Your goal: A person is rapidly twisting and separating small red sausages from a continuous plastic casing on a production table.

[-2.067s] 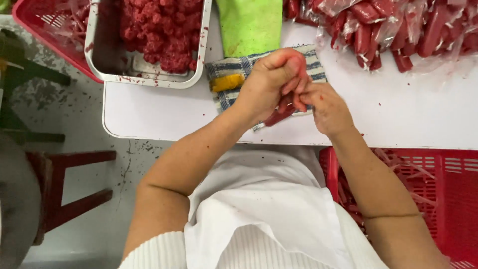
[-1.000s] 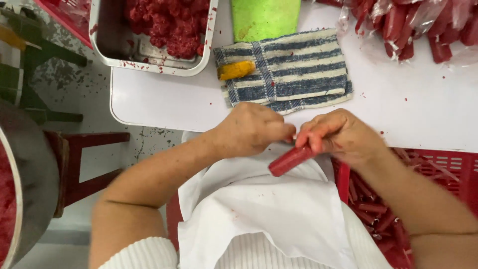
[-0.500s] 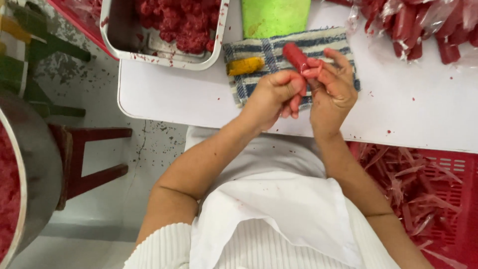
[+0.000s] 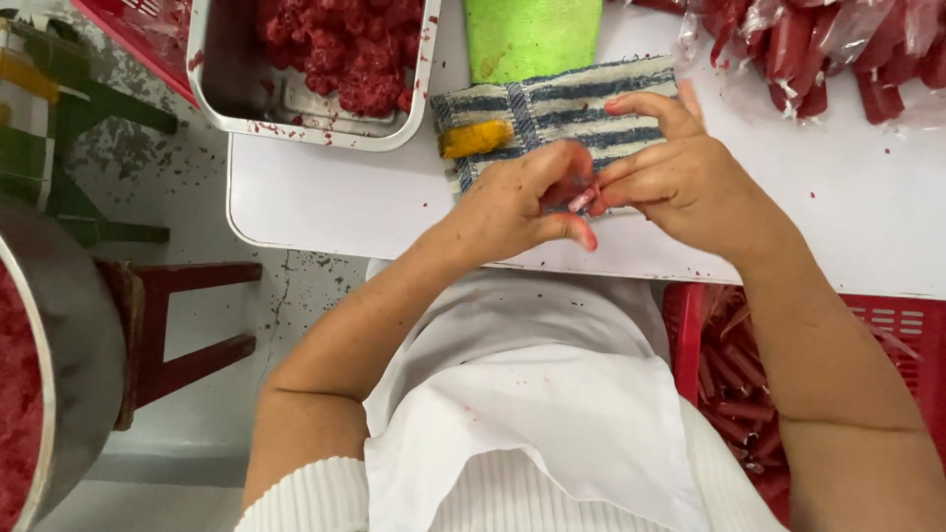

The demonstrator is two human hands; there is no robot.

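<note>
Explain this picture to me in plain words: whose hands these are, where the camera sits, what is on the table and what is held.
There is no machine here. A person wears the camera on the head, so it looks down at their own hands. The left hand and right hand meet over a striped cloth on a white table, pinching a small pinkish piece between them; what it is cannot be told. Also on the table: a metal tray of red minced meat, a green cloth, a yellow item and wrapped red sausages.
</note>
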